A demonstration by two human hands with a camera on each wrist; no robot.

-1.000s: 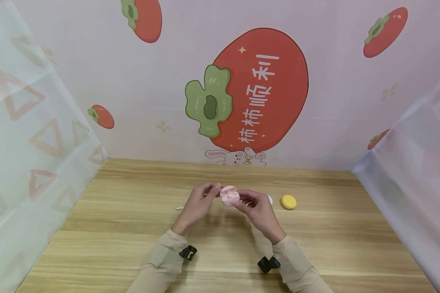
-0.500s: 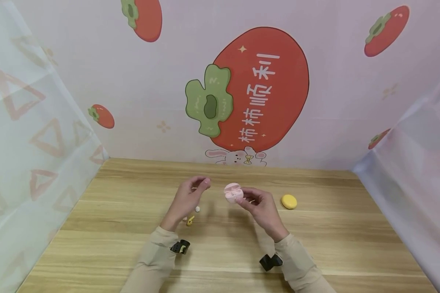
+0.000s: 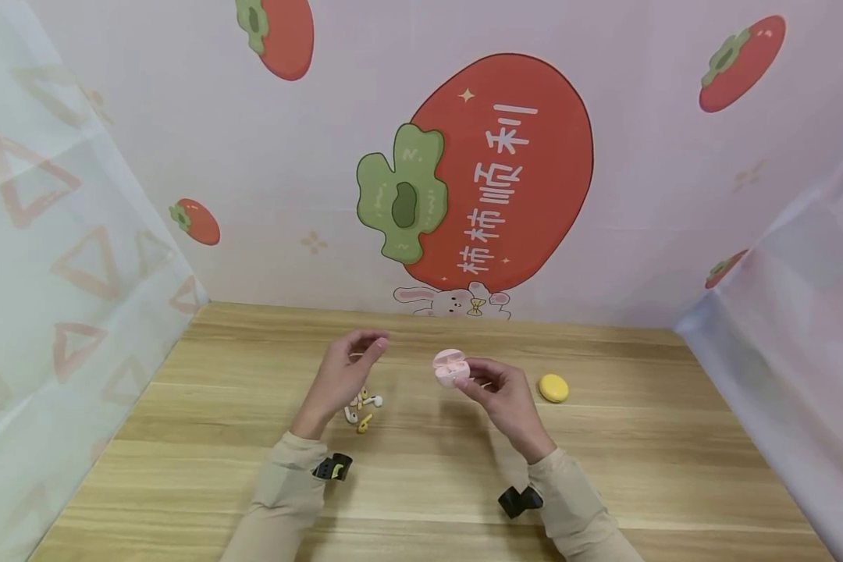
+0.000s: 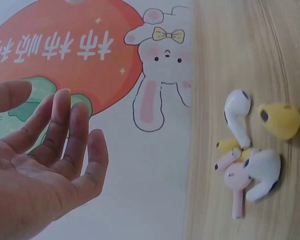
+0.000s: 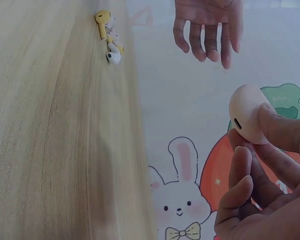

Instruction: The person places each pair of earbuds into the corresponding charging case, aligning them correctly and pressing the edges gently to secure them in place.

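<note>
My right hand (image 3: 500, 396) pinches a round pink earbud charging case (image 3: 451, 368) between thumb and fingers, held up over the table with its lid raised. In the right wrist view, the outside of this pink case shows a dark charging port. My left hand (image 3: 340, 376) hovers to the left of it, fingers loosely bent and nothing in them. Below the left hand lies a small pile of loose earbuds, clearest in the left wrist view: a white earbud (image 4: 238, 107), a yellow earbud (image 4: 282, 121), a pink earbud (image 4: 236, 181) and others overlapping.
A round yellow case (image 3: 553, 388) lies on the wooden table (image 3: 421, 484) to the right of my right hand. Behind the table stands a backdrop (image 3: 274, 265) printed with persimmons and a rabbit. White sheets (image 3: 35, 328) hang at both sides.
My left hand has drawn away leftward from the pink case, uncovering the earbuds on the table. The right hand has shifted slightly right with the case, and a white thing beside it is now hidden.
</note>
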